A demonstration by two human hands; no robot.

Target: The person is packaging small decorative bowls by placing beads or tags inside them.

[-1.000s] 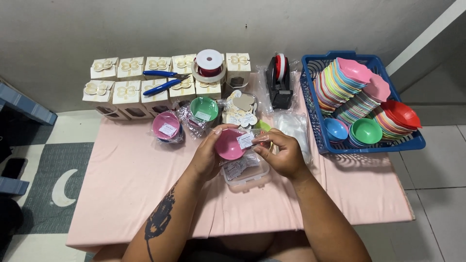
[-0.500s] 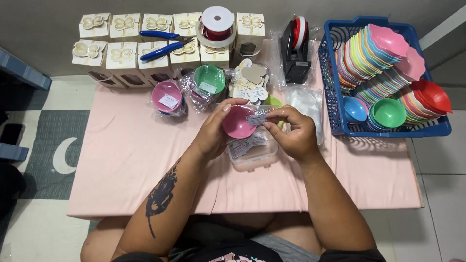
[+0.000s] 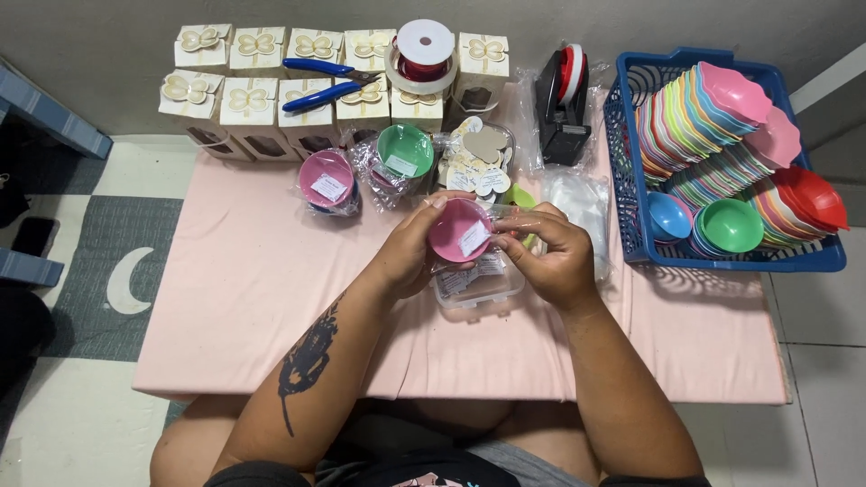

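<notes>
My left hand (image 3: 406,252) cups a small pink bowl (image 3: 453,230) from its left side, over the middle of the pink-covered table (image 3: 253,298). My right hand (image 3: 550,257) presses a small white paper label (image 3: 474,238) onto the bowl's inside, thumb and fingers around its right rim. Under both hands lies a clear plastic box (image 3: 478,284) with several more labels.
A wrapped pink bowl (image 3: 327,181) and a wrapped green bowl (image 3: 405,151) sit behind. Cream gift boxes (image 3: 248,99) line the back, with blue pliers (image 3: 327,90) and a red ribbon spool (image 3: 422,52) on them. A tape dispenser (image 3: 561,104) and a blue basket (image 3: 631,194) of coloured bowls stand right.
The label, held at the bowl's rim before, now lies pressed inside the bowl. Both hands stayed on the bowl; the camera view shifted slightly.
</notes>
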